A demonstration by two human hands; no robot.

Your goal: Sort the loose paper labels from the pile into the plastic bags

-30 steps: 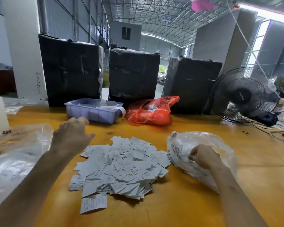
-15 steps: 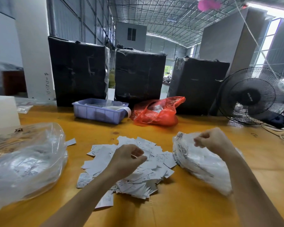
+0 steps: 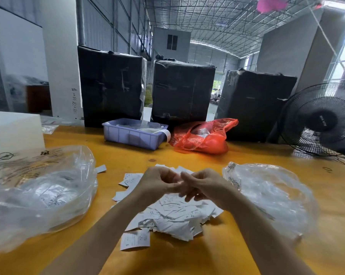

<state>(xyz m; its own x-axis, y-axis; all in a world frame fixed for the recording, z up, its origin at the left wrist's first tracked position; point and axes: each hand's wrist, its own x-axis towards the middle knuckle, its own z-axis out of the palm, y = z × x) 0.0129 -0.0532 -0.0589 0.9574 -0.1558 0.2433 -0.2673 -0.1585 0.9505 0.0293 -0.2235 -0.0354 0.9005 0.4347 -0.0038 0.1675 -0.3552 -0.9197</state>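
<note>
My left hand [image 3: 157,184] and right hand [image 3: 205,185] meet above the pile of paper labels [image 3: 173,217], fingers curled and touching one another; motion blur hides whether they pinch a label, so I cannot tell what either holds. The pile lies on the yellow table [image 3: 187,255] directly beneath my hands, between two clear plastic bags: the left bag [image 3: 38,193] bulging with labels, the right bag [image 3: 271,197] lying flatter. One label [image 3: 135,240] sits at the pile's near edge. Farther back stand a purple tray [image 3: 132,135], a red bag [image 3: 203,137], black-wrapped boxes [image 3: 182,92] and a black fan [image 3: 322,120].
</note>
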